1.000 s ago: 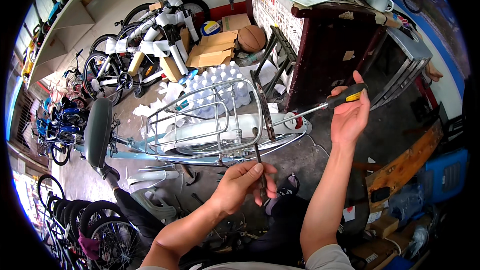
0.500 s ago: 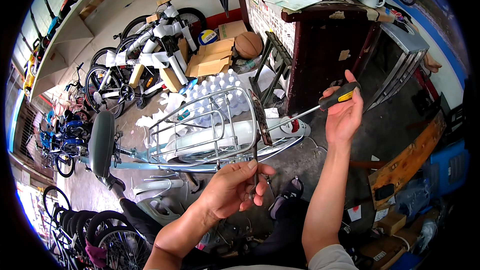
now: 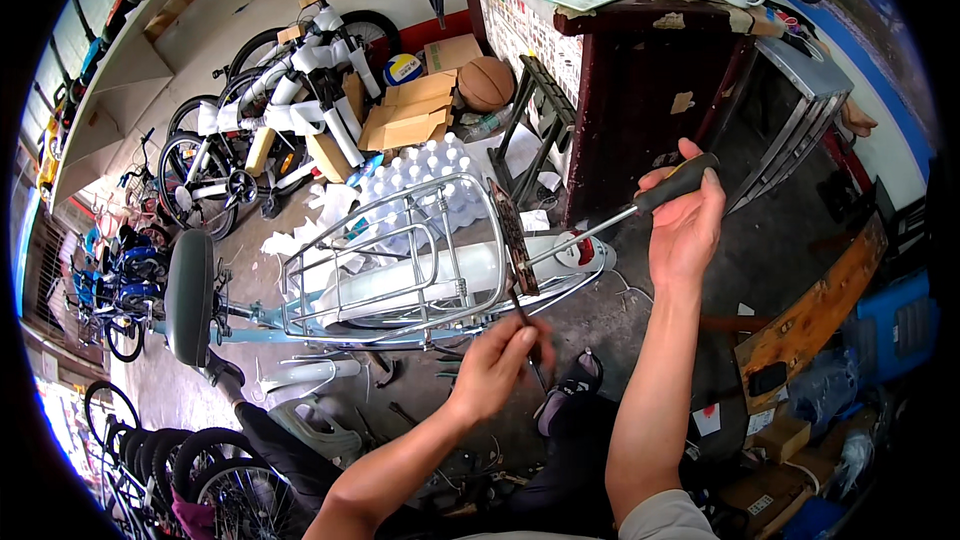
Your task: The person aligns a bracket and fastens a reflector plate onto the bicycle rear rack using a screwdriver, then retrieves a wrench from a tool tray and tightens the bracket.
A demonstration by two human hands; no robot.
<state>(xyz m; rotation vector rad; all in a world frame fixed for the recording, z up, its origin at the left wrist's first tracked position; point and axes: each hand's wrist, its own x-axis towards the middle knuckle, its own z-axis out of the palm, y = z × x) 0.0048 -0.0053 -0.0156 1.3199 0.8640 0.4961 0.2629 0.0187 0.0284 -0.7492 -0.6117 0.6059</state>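
Observation:
My right hand (image 3: 685, 235) holds a screwdriver (image 3: 676, 184) by its black and yellow handle. The long shaft slopes down-left, and its tip meets a narrow rusty plate (image 3: 514, 238) at the rear end of a silver bicycle rack (image 3: 430, 240). Below that plate, my left hand (image 3: 500, 360) has its fingers closed round a thin dark metal bar (image 3: 521, 308) whose upper end reaches the plate's lower edge; its exact kind is unclear. The rack sits over the white rear mudguard (image 3: 390, 290) of a light blue bicycle with a dark saddle (image 3: 191, 297).
Shrink-wrapped bottles (image 3: 420, 180) stand behind the rack. Wrapped bicycles (image 3: 300, 90), cardboard (image 3: 410, 112) and a basketball (image 3: 486, 85) lie farther back. A dark cabinet (image 3: 660, 110) rises at far right, with a wooden board (image 3: 815, 310) nearer. Hand tools lie on the floor below the bicycle.
My left hand has shifted right and slightly up, turning while gripping the bar. The right hand's screwdriver stays against the plate, its handle rolled slightly. The whole view has shifted a little.

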